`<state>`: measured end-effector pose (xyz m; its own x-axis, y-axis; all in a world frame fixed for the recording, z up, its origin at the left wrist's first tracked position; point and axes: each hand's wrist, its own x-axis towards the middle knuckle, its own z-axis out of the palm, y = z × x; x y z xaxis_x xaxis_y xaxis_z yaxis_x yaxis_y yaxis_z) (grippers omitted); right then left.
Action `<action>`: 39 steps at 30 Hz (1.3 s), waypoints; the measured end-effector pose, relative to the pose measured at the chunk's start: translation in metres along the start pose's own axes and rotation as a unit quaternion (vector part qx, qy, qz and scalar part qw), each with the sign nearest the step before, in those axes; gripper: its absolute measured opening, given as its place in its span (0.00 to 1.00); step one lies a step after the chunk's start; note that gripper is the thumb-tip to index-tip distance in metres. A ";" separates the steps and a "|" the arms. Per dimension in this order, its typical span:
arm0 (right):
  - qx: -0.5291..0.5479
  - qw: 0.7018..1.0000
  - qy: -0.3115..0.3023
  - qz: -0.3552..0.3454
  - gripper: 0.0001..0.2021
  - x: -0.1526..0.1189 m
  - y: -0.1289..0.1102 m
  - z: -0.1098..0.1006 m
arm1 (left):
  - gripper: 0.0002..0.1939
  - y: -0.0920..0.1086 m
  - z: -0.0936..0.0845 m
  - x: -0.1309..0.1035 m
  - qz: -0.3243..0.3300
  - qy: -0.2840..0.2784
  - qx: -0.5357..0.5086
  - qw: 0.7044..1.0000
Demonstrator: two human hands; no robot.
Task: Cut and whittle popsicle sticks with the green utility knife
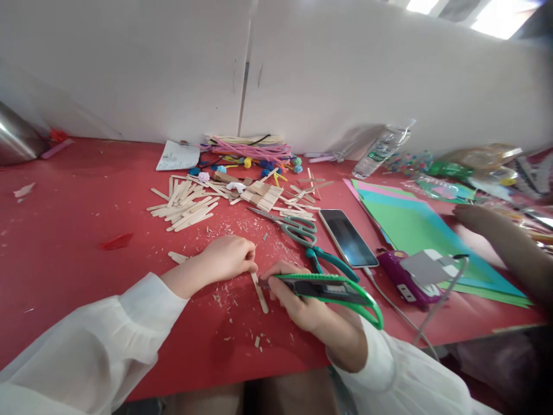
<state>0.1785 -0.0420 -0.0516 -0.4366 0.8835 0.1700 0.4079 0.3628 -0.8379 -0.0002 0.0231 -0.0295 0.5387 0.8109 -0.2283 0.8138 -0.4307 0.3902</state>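
On the red table, my left hand [228,257] is closed, its fingertips pressing the upper end of a wooden craft stick [260,295]. My right hand [298,302] wraps around a green-and-black utility knife [332,288]. The knife's tip reaches the stick close to my left fingertips; the blade itself is hard to make out. Wood shavings and small chips lie around both hands. Another craft stick [178,257] lies partly under my left wrist. Beyond my hands are scissors [298,227] with grey-green handles and teal-handled pliers [332,262].
Loose craft sticks [185,204] and a joined stick panel [263,195] lie farther back, before pipe cleaners [254,148] and pom-poms. To the right are a phone [349,237], a purple box [408,282], coloured paper [397,213], a plastic bottle [382,151] and another person's arm [496,230].
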 end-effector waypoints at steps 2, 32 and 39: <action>0.006 1.000 -0.002 -0.009 0.10 0.000 0.003 0.002 | 0.06 0.000 0.000 0.000 0.005 0.001 0.002 1.000; 0.004 1.000 0.024 -0.012 0.08 0.009 0.004 0.006 | 0.19 0.010 0.032 -0.034 0.130 0.104 0.032 0.985; -0.021 1.000 0.007 -0.016 0.06 0.008 -0.011 -0.003 | 0.26 -0.014 0.011 -0.028 0.194 -0.024 -0.099 0.976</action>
<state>0.1731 -0.0381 -0.0398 -0.4390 0.8752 0.2033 0.4273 0.4024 -0.8096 -0.0241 0.0021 -0.0381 0.8117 0.5799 -0.0691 0.4905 -0.6127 0.6197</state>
